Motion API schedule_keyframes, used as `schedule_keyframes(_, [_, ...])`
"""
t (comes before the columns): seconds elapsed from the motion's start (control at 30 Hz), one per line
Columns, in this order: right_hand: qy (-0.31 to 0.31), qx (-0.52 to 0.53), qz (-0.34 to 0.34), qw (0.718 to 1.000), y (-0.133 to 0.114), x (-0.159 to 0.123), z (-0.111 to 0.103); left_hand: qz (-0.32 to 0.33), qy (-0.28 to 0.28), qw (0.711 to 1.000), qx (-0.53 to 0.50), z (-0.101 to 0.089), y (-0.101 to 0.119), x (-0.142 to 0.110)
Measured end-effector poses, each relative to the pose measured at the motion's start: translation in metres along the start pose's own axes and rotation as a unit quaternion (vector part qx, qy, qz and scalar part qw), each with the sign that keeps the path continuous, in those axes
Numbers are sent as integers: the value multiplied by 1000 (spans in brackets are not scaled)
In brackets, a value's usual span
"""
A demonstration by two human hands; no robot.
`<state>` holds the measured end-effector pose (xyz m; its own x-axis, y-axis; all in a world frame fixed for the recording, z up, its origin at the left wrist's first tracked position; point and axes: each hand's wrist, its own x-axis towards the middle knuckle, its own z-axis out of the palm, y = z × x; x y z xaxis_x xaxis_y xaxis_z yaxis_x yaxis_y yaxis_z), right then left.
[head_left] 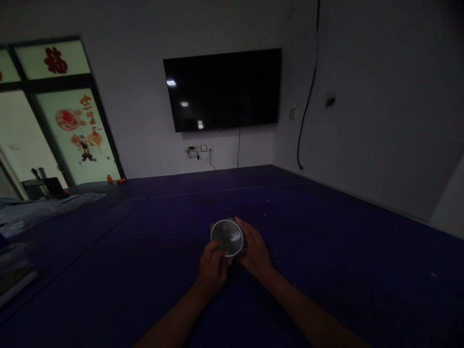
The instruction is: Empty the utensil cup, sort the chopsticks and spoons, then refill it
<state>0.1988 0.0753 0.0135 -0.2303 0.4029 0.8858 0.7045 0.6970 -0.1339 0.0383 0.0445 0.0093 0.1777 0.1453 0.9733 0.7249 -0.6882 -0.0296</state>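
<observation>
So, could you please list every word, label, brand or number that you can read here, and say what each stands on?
"福": in red, on the upper glass pane.
Characters down the lower glass pane: too blurred to read.
Wall screen, held round container: no readable text.

The dark purple floor carries crumpled plastic sheeting, small orange items and scattered white specks.
</observation>
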Motion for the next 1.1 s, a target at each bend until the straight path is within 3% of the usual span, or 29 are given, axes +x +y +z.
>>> schedule_keyframes(0.1, [55, -11, 33, 998, 5, 2, -1, -2, -4, 1000, 13, 5, -5, 0])
schedule_keyframes(0.23, [120, -40, 206, 970, 23, 8, -5, -20, -60, 997, 48, 5, -20, 4])
schedule_keyframes(0.43, [102, -10, 338, 936, 61, 2, -3, -187, -230, 947, 123, 0, -43, 5])
schedule_keyframes(0.57, [81, 2, 361, 929, 69, -5, 4, -272, -297, 905, 137, 1, -53, 2])
schedule_keyframes(0.7, [70, -15, 373, 925, 70, -8, 6, -313, -321, 883, 140, 3, -55, 0])
schedule_keyframes(1.1, [59, -10, 393, 918, 72, -13, 8, -324, -331, 875, 139, 5, -57, -1])
